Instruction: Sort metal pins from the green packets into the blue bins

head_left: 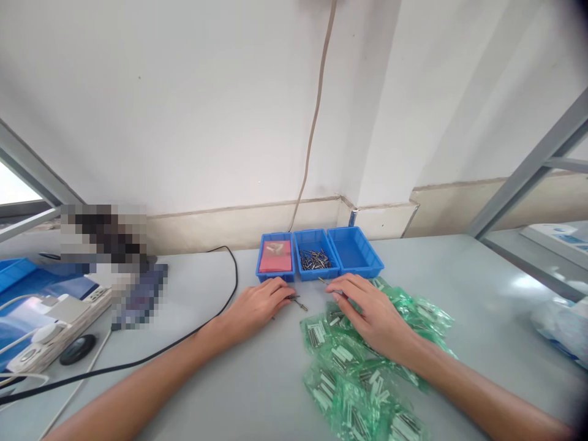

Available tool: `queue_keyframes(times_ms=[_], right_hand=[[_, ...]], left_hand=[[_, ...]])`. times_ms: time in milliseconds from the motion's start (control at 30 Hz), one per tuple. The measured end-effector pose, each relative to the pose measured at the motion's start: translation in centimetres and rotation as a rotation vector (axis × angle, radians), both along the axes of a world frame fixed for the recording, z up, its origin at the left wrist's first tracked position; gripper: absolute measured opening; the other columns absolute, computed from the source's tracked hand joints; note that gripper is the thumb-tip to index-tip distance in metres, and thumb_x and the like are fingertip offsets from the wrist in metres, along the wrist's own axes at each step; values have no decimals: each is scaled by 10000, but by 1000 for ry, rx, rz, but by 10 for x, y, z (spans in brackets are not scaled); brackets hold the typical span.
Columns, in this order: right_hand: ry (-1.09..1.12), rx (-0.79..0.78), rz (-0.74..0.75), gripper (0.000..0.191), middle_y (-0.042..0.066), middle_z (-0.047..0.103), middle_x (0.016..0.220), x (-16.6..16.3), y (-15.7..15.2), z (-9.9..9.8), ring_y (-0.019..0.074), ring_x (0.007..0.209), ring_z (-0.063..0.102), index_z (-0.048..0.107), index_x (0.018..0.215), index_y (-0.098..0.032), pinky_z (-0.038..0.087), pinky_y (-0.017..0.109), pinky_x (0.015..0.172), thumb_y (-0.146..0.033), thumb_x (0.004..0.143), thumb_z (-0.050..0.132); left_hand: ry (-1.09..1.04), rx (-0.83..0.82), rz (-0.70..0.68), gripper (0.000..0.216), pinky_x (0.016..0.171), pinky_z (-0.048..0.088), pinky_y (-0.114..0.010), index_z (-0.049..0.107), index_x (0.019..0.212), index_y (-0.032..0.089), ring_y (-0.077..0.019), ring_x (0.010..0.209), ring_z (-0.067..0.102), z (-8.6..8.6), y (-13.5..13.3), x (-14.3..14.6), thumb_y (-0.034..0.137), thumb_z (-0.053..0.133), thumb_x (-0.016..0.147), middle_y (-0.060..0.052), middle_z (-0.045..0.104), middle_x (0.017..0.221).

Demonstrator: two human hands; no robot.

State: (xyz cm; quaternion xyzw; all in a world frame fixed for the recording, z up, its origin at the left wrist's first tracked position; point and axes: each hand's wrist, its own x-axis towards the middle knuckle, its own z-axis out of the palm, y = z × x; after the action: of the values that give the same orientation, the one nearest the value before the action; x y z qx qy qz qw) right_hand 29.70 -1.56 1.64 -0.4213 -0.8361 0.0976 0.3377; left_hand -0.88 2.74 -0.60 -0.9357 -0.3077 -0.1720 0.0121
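My left hand (257, 306) lies palm down on the grey table, fingers curled, with its fingertips pinched on a small metal pin (297, 300). My right hand (367, 306) rests on a heap of green plastic bags (362, 367) holding metal parts, fingers bent, tips close to a thin pin (323, 281) near the blue bins. Whether the right fingers grip anything is unclear. Three small blue bins stand just beyond the hands: the left bin (275, 256) holds a red pad, the middle bin (315, 257) holds several metal pins, the right bin (354, 251) looks bare.
A black cable (229, 275) curves across the table to the left. A white power strip (55, 331) and a blue tray (27, 288) lie at the far left. A white wall stands behind the bins. A metal frame (528, 171) rises at the right.
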Motion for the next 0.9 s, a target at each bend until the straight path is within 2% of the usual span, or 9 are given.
queue_keyframes(times_ms=[200,300,467,567,700,900], right_hand=[[-6,-10,13,209,95,744,1177,0,0,-1,284,1109,685,662,1192,-247,551,485,966,-209,1109,473],[-1,-10,11,207,92,741,1183,1,0,-3,282,1117,682,660,1197,-254,551,484,974,-213,1110,477],[1,-9,11,202,92,747,1167,1,0,-3,287,1104,688,663,1188,-264,558,491,969,-218,1106,484],[9,-5,15,198,94,750,1150,0,0,-2,285,1086,693,665,1177,-260,566,485,952,-220,1104,485],[31,17,10,216,96,755,1132,-1,0,-1,284,1077,701,675,1175,-263,578,468,929,-215,1100,477],[34,11,8,215,95,753,1144,0,-1,-1,283,1096,700,665,1178,-265,580,458,926,-215,1104,469]], left_hand=[[-20,-85,-7,322,874,584,-305,644,1339,248,-206,1100,691,7,-3,6,448,536,1110,-77,672,1260],[-48,-123,-22,279,897,570,-297,667,1291,250,-194,1116,676,8,-5,8,418,522,1121,-66,671,1240],[-37,-101,-38,259,838,542,-281,684,1191,243,-182,1068,663,5,-6,10,368,461,1148,-53,672,1169],[-12,-37,-48,254,797,525,-278,671,1155,226,-176,1023,658,6,-7,11,352,450,1153,-51,669,1132],[123,135,-82,228,731,492,-308,628,1118,179,-204,971,631,10,-9,14,241,412,1156,-82,658,1101],[302,323,-11,213,636,403,-355,592,1016,150,-240,857,580,11,-7,16,197,422,1136,-96,627,986]])
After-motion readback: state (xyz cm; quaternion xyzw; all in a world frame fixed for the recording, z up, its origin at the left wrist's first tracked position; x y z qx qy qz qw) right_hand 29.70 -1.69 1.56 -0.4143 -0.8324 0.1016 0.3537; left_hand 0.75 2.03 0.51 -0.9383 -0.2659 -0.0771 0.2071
